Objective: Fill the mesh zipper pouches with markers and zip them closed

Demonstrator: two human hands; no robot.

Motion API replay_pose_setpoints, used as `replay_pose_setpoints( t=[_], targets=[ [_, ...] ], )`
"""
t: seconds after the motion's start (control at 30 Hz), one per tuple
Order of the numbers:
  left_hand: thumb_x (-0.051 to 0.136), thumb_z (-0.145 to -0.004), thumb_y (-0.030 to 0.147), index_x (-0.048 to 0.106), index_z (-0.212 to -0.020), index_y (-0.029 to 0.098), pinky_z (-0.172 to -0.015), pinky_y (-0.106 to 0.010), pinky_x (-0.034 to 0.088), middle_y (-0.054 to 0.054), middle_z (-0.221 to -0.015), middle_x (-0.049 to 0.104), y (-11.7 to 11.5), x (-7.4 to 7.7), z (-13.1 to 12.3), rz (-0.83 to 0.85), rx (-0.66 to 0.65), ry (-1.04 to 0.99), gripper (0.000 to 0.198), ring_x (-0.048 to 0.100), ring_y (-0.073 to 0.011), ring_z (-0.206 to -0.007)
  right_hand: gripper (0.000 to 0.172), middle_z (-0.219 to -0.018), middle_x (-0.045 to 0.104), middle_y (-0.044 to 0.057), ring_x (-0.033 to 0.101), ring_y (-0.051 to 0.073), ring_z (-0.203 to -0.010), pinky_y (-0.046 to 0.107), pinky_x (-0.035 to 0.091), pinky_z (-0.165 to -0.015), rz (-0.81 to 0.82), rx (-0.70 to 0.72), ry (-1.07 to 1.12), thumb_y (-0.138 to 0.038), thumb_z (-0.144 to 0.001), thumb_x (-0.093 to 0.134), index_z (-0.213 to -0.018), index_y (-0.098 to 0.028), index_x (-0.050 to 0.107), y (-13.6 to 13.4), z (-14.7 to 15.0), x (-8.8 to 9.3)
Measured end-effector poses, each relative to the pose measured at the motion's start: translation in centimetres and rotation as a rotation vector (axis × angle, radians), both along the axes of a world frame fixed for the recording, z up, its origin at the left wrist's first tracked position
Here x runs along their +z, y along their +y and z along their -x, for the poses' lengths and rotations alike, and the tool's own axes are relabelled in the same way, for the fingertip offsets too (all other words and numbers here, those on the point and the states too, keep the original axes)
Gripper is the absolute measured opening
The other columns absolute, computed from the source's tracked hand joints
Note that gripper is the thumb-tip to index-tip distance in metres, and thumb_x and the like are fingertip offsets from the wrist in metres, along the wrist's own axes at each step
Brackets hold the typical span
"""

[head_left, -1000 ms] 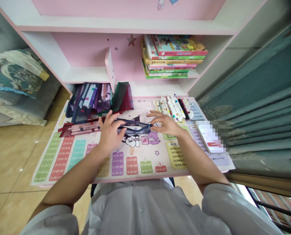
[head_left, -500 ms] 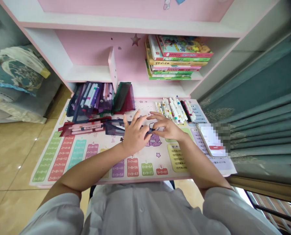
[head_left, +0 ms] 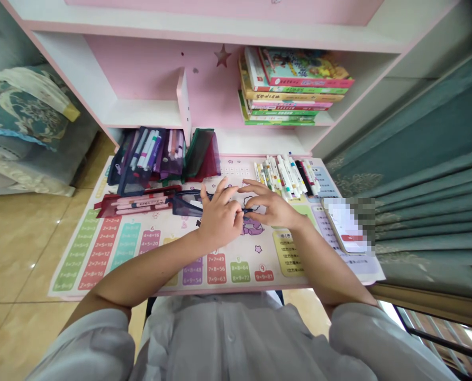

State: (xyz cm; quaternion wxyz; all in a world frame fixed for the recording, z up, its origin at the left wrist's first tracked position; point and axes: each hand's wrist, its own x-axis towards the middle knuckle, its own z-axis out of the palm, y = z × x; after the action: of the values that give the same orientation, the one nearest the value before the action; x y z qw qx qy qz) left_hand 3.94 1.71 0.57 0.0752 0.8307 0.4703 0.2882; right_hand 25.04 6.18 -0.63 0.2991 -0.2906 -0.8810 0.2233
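A dark navy mesh zip pouch (head_left: pixel 187 205) lies on the desk mat, partly hidden under my left hand. My left hand (head_left: pixel 221 217) has its thumb and finger pinched on the pouch's right end, with other fingers raised. Close beside it, my right hand (head_left: pixel 273 208) curls its fingers around the same dark tip, its upper fingers stretched out. Fingers hide exactly what each one grips there. Left of the pouch is a red mesh pouch (head_left: pixel 106 205) holding several pink pens (head_left: pixel 143 203). Loose white-barrelled markers (head_left: pixel 287 177) lie in a row beyond my right hand.
Mesh pouches with markers (head_left: pixel 151 153) are piled at the back left, beside green and red pouches (head_left: pixel 202 156). A phone (head_left: pixel 335 222) lies on the right of the printed mat (head_left: pixel 244 248). Stacked books (head_left: pixel 295 95) sit on the shelf. A curtain (head_left: pixel 418 159) hangs at right.
The view has shifted slightly. Both hands stay at the pouch's right end, with only small finger movements; the left fingers look a little more closed together.
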Motion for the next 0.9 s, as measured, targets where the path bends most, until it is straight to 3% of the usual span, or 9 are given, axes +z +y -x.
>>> replay_pose_setpoints(
  t=[0.47,0.9],
  targets=[
    [0.057,-0.087,0.018,0.066,-0.074,0.018,-0.111,-0.077,0.022,-0.01,-0.142,0.058,0.3,1.3,0.1,0.187,0.004,0.127,0.016,0.034,-0.038,-0.146,0.005,-0.134,0.063,0.008,0.04,0.031,-0.144,0.058,0.035,-0.118,0.0,0.032,-0.005,-0.025,-0.085,0.07,-0.081,-0.023,0.072,-0.2,0.1,0.3],
    [0.057,-0.087,0.016,0.067,-0.072,0.018,-0.11,-0.078,0.021,-0.012,-0.139,0.06,0.5,1.5,0.2,0.206,-0.016,0.127,0.017,0.037,-0.0379,-0.144,0.005,-0.133,0.063,0.006,0.04,0.03,-0.144,0.058,0.035,-0.118,0.009,0.037,-0.013,-0.027,-0.084,0.071,-0.08,-0.026,0.073,-0.2,0.1,0.6]
  ],
)
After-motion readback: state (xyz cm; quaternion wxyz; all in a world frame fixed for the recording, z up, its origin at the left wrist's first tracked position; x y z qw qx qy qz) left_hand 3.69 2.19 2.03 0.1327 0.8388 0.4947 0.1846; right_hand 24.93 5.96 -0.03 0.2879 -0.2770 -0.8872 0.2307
